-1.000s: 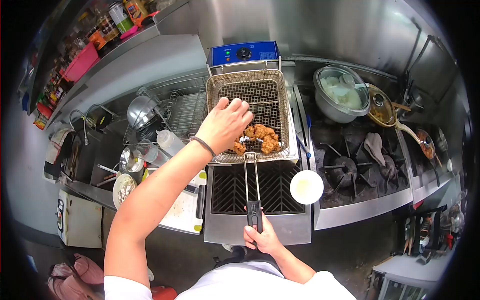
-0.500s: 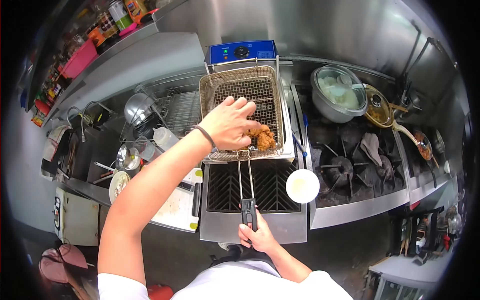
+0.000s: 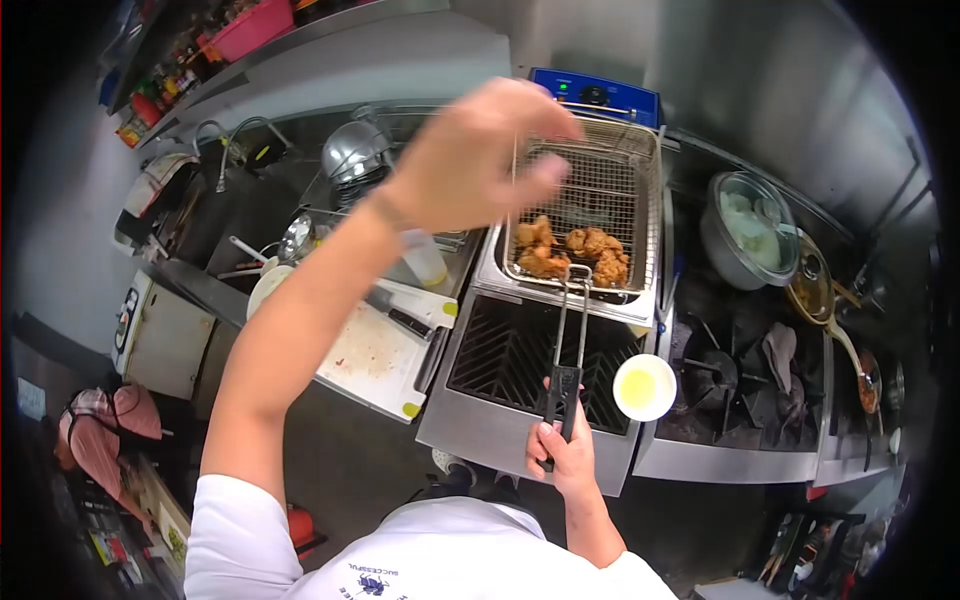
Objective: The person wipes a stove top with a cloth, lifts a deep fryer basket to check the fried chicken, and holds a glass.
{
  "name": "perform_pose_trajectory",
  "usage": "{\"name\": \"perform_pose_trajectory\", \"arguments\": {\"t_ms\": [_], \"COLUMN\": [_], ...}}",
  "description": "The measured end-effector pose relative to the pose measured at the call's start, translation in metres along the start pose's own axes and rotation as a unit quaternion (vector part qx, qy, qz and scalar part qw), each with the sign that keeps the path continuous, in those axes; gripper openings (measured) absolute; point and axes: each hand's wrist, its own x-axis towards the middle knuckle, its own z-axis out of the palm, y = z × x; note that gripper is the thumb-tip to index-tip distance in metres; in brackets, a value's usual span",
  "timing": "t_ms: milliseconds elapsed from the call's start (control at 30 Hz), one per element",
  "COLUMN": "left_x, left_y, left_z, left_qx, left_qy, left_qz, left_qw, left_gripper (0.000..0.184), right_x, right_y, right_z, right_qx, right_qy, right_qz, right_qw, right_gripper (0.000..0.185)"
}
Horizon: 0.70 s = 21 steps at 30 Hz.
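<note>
My left hand (image 3: 490, 155), blurred by motion, is raised over the left edge of the wire fryer basket (image 3: 650, 200). Its thumb and fingers are apart with nothing seen between them. Pieces of brown fried chicken (image 3: 597, 252) lie in two clusters at the near end of the basket. My right hand (image 3: 565, 450) is wrapped round the black basket handle (image 3: 563, 392). Behind the basket stands the blue fryer control box (image 3: 595, 95). A white bowl (image 3: 645, 387) with yellow liquid is right of the handle.
A cutting board (image 3: 365, 365) with a knife (image 3: 400, 317) lies to the left, near a plastic bottle (image 3: 424, 260). Gas burners (image 3: 712, 375), a large covered bowl (image 3: 750, 235) and a lidded pan (image 3: 810, 285) are at right. Another person (image 3: 100, 420) is at lower left.
My left hand has lifted up and away from the chicken, its fingers spreading. More chicken shows in the basket. The view has turned, shifting the fryer rightward. My right hand still grips the handle.
</note>
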Motion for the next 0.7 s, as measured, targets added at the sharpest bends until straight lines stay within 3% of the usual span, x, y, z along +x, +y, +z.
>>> {"name": "perform_pose_trajectory", "arguments": {"t_ms": [67,167,267,333,433,500,633,667,700], "left_x": [-0.027,-0.110,-0.226,-0.292,-0.402,-0.475,-0.582,-0.591,-0.598], "left_y": [0.024,0.046,0.075,0.099,0.153,0.194,0.266,0.276,0.288], "left_z": [-0.042,-0.071,-0.059,-0.044,-0.010,0.011,0.029,0.031,0.028], "left_qx": [-0.122,-0.126,-0.045,-0.052,-0.080,-0.029,-0.013,-0.014,-0.012], "left_qy": [0.108,0.163,0.112,0.038,0.052,0.007,-0.205,-0.200,-0.260], "left_qz": [-0.188,-0.222,-0.375,-0.455,-0.620,-0.699,-0.774,-0.776,-0.786], "left_qw": [0.969,0.953,0.919,0.888,0.779,0.714,0.600,0.598,0.561], "left_gripper": [0.017,0.010,0.029,0.033,0.032,0.036,0.048,0.048,0.049], "right_x": [0.002,0.013,0.028,0.038,0.048,0.048,0.047,0.048,0.047], "right_y": [-0.016,-0.044,-0.073,-0.089,-0.095,-0.086,-0.044,-0.044,-0.044], "right_z": [0.010,0.021,0.032,0.043,0.051,0.053,0.038,0.040,0.043], "right_qx": [0.046,0.073,0.087,0.092,0.107,0.085,0.028,0.034,0.043], "right_qy": [-0.016,-0.045,-0.038,-0.016,-0.011,-0.009,-0.022,-0.028,-0.030], "right_qz": [0.003,0.004,-0.001,-0.010,-0.021,-0.033,-0.028,-0.029,-0.028], "right_qw": [0.999,0.996,0.995,0.996,0.994,0.996,0.999,0.999,0.998], "right_gripper": [0.056,0.055,0.054,0.049,0.048,0.049,0.059,0.059,0.058]}}
